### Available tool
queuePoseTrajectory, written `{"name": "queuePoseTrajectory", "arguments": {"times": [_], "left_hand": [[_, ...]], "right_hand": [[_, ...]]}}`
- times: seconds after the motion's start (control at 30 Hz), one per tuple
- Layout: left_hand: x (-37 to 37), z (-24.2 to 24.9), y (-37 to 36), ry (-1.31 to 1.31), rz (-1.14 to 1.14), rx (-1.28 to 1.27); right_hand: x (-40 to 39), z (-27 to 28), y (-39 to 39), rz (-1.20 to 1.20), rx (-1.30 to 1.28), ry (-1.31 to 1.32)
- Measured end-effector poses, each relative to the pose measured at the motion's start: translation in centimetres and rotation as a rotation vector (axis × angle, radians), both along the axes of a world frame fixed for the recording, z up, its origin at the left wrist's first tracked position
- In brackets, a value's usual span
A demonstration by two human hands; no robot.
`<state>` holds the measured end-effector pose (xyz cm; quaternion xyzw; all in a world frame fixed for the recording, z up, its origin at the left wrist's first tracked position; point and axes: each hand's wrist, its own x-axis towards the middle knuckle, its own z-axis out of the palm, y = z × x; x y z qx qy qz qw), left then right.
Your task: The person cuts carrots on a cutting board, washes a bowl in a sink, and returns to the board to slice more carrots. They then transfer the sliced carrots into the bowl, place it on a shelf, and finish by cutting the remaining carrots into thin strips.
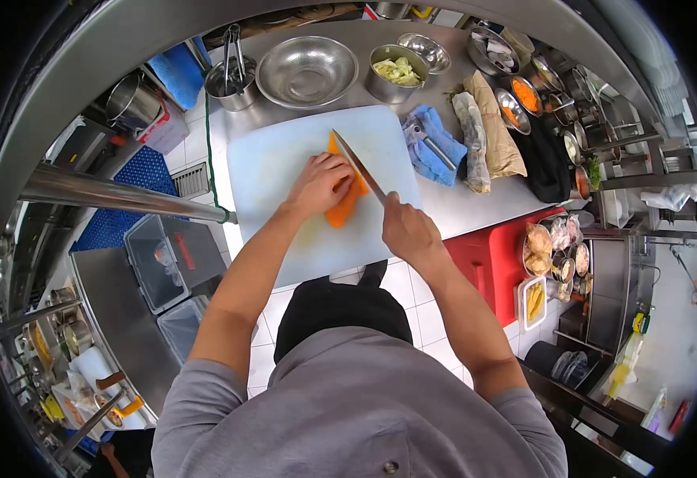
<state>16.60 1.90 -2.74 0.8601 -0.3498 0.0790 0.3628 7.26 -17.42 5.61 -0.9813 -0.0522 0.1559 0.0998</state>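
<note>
A white cutting board (261, 171) lies on the steel counter, with orange carrot (339, 215) on it, spread in a slanting strip. My left hand (319, 183) presses down on the carrot with its fingers curled and covers its middle part. In my right hand (410, 229) is a chef's knife (362, 169), gripped by the handle. Its blade points up and to the left, along the carrot's right side, close to my left fingertips. The knife tip reaches the carrot's far end.
Behind the board stand a perforated steel bowl (307, 72), a pot of cut pale-green vegetable (397, 73) and a container with tongs (232, 84). To the right lie a blue cloth (434, 143) with a peeler-like tool on it, a wrapped roll (471, 142) and bowls of orange shreds (525, 94).
</note>
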Motion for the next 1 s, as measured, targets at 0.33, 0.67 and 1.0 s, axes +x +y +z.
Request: {"name": "queuePoseTrajectory", "arguments": {"times": [0.33, 0.67, 1.0], "left_hand": [[0.0, -0.8, 0.2, -0.02, 0.006, -0.024], [-4.2, 2.1, -2.3, 0.177, 0.435, 0.224], [0.6, 2.5, 3.1, 0.543, 0.695, -0.152]], "right_hand": [[0.0, 0.9, -0.4, 0.012, 0.018, -0.042], [-0.6, -2.0, -1.7, -0.067, 0.004, -0.069], [-1.1, -1.7, 0.7, -0.157, 0.05, 0.011]]}}
